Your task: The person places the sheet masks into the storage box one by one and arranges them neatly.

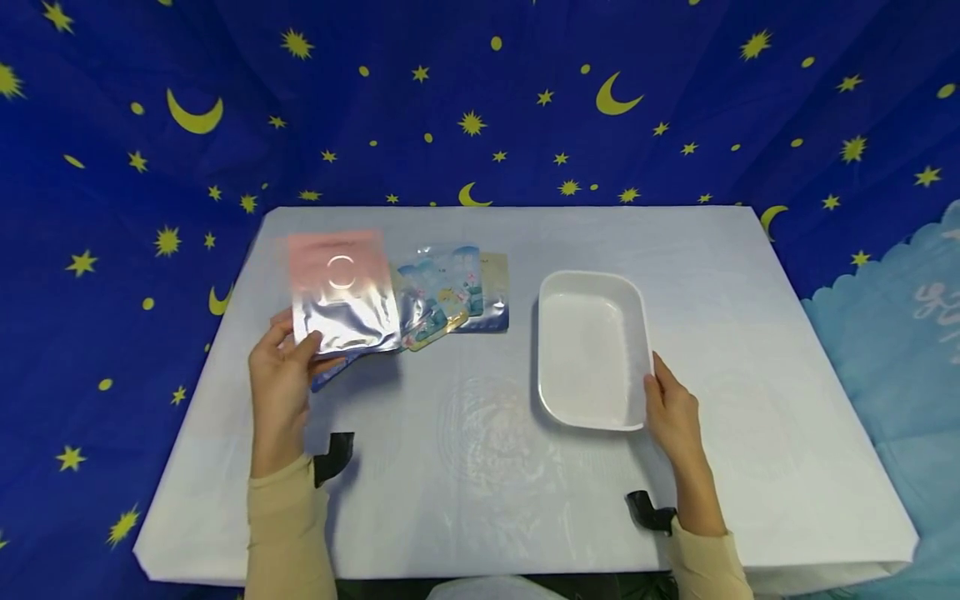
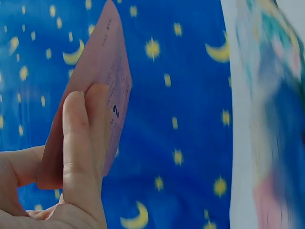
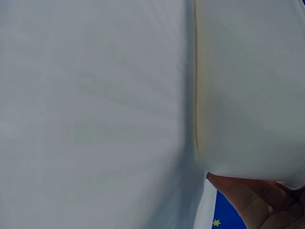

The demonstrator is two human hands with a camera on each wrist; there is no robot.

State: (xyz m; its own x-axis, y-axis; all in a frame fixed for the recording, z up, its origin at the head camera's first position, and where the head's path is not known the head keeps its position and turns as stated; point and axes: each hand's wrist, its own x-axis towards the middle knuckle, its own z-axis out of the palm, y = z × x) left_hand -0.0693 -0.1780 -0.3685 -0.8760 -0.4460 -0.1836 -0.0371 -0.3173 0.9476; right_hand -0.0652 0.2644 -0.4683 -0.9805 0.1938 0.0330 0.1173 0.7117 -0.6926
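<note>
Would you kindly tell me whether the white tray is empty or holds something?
Empty: the head view looks into the white tray and shows only its bare floor.

Pink packet (image 1: pixel 343 292): foil-like film, smooth; lower part mirror-bright silver, pink top soft sheen, back looks closer to matt from here.
Blue packet (image 1: pixel 453 279): thin plastic-looking film, glossy, catches light along its top edge.
Beige packet (image 1: pixel 495 283): upper part near matt, lower band shiny like foil.
Tray (image 1: pixel 592 358): hard, smooth, mild gloss; plastic or ceramic, can't tell which.
Table cover (image 1: pixel 480 500): smooth white sheet, satin, glare streaks mid-table.
Starry curtain (image 1: pixel 420 108): cloth-like, matt, soft folds.
Pale blue drape (image 1: pixel 885 333): cloth-like, matt.
Sleeves (image 1: pixel 288 533): soft cloth, matt.
</note>
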